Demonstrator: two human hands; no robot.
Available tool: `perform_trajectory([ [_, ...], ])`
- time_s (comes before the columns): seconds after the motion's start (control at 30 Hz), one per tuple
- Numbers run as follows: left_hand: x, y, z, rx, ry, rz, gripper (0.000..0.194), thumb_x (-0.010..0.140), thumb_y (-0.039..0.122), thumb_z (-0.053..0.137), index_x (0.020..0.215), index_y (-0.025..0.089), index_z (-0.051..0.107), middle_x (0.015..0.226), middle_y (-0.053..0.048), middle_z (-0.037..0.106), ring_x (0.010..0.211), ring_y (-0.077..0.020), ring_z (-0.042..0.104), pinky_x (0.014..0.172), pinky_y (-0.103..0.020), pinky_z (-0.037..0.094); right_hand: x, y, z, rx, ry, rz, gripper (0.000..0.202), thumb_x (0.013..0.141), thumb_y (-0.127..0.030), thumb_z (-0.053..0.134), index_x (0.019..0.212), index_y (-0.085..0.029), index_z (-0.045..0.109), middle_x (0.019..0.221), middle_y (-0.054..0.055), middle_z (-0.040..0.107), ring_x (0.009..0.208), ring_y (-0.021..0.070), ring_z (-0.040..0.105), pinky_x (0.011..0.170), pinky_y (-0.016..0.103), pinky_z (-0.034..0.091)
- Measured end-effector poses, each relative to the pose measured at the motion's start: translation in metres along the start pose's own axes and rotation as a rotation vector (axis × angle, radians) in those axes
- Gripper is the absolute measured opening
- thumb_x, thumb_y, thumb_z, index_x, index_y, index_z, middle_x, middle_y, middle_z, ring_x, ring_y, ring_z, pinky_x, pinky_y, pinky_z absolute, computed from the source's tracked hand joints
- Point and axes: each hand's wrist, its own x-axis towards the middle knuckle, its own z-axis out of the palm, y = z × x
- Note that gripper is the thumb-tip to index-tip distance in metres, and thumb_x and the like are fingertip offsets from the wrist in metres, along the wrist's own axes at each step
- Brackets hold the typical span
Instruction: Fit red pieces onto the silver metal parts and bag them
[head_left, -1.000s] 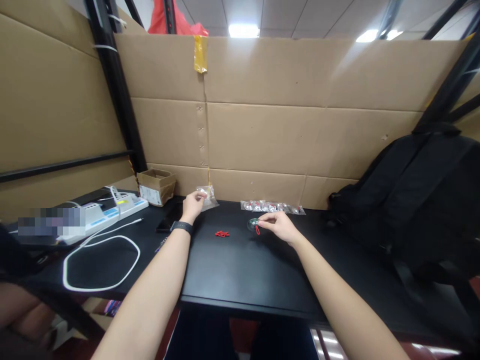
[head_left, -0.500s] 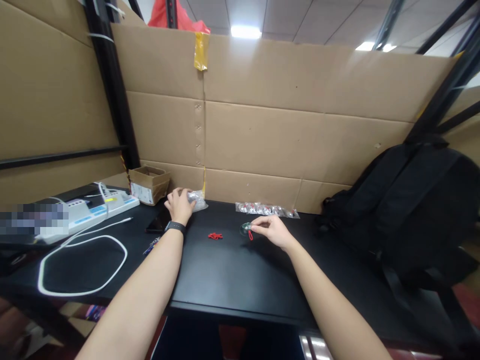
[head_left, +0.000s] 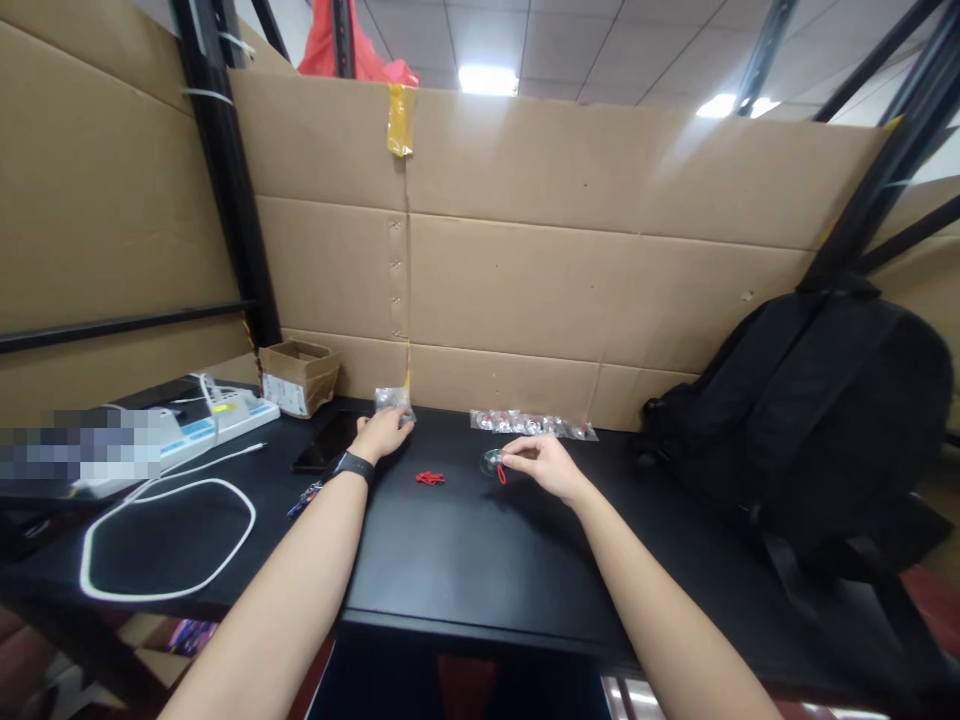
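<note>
My left hand [head_left: 384, 432], with a black watch band on its wrist, rests at the near edge of a small pile of clear plastic bags [head_left: 392, 398] by the cardboard wall. Its fingers are bent down onto the bags, and the fingertips are partly hidden. Between thumb and fingers, my right hand [head_left: 547, 465] pinches a small clear round pendant [head_left: 490, 462] with a red cord loop, just above the table. A little heap of red cords [head_left: 430, 478] lies between both hands. Behind my right hand is a row of small filled clear packets [head_left: 517, 422].
A black phone [head_left: 324, 443] and a small open cardboard box [head_left: 300, 375] are left of my left hand. Further left lie a white power strip [head_left: 191, 435] and a looped white cable [head_left: 169, 597]. A black backpack [head_left: 810, 430] stands at the right.
My left hand has shifted right and nearer across the plastic bags, and its spread fingers have drawn together. My right hand keeps the pendant in nearly the same spot. The view has tipped slightly upward.
</note>
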Motion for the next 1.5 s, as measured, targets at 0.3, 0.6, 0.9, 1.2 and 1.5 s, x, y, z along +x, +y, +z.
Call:
perform_trajectory([
  [0.3,-0.005,0.027,-0.009,-0.152,0.201,0.171,0.033,0.091,0.038,0.053,0.117,0.025,0.067,0.127,-0.012,0.066,0.124,-0.0318,0.055,0.103,-0.05,0.04,0.002,0.005,-0.001,-0.043,0.033,0.048,0.029,0.072,-0.047,0.079,0.082,-0.019,0.081,0.092,0.009,0.077,0.087,0.027,0.07,0.084,0.039,0.052],
  [0.6,-0.035,0.097,-0.003,-0.398,-0.177,0.531,0.023,0.084,0.043,0.063,0.095,0.028,0.078,0.102,-0.005,0.076,0.1,-0.0248,0.068,0.097,-0.033,0.048,0.0,0.009,-0.008,-0.29,-0.138,-0.005,0.015,0.075,-0.036,0.077,0.075,-0.022,0.081,0.091,0.006,0.076,0.087,0.0239,0.068,0.084,0.034,0.049],
  [0.9,-0.037,0.097,0.001,-0.175,-0.209,0.589,0.028,0.09,0.04,0.056,0.102,0.025,0.076,0.106,-0.005,0.075,0.099,-0.0227,0.068,0.094,-0.032,0.048,-0.003,0.008,-0.01,-0.573,-0.136,0.004,0.019,0.081,-0.025,0.072,0.098,-0.021,0.078,0.103,0.007,0.072,0.095,0.0213,0.065,0.088,0.032,0.048],
  [1.2,-0.036,0.094,0.001,-0.195,-0.162,0.567,0.028,0.092,0.041,0.056,0.103,0.025,0.075,0.107,-0.005,0.074,0.102,-0.0221,0.067,0.094,-0.032,0.048,-0.009,-0.007,0.0,-0.558,-0.307,-0.106,0.063,0.061,-0.036,0.09,0.12,-0.023,0.071,0.11,0.007,0.063,0.1,0.0242,0.062,0.092,0.034,0.048],
  [1.5,-0.037,0.097,0.0,-0.213,-0.117,0.572,0.024,0.092,0.036,0.057,0.101,0.025,0.075,0.105,-0.004,0.074,0.1,-0.0218,0.066,0.094,-0.033,0.047,-0.009,-0.008,-0.003,-0.539,-0.265,-0.186,0.012,0.082,-0.032,0.077,0.092,-0.026,0.081,0.102,0.004,0.068,0.088,0.0183,0.066,0.084,0.028,0.048],
])
